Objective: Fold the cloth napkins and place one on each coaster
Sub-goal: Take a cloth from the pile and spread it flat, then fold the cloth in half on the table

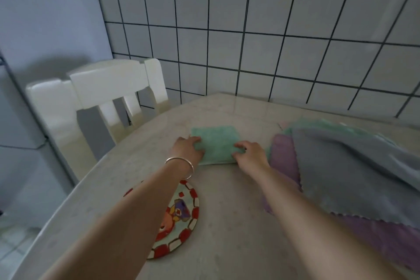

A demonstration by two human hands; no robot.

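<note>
A folded green napkin point(216, 142) lies flat on the table's middle. My left hand point(187, 146) grips its near left edge, fingers curled over the cloth. My right hand point(250, 151) grips its near right corner the same way. A round painted coaster point(181, 218) with red and white border squares lies near the left table edge, partly hidden under my left forearm. To the right is a pile of unfolded napkins: a grey one point(341, 177) on top, a purple one point(285, 159) below it, and a green one point(322, 125) at the back.
The pale stone-look table point(227, 223) meets a white tiled wall point(250, 41) at the back. A white wooden chair point(102, 95) stands at the table's far left corner.
</note>
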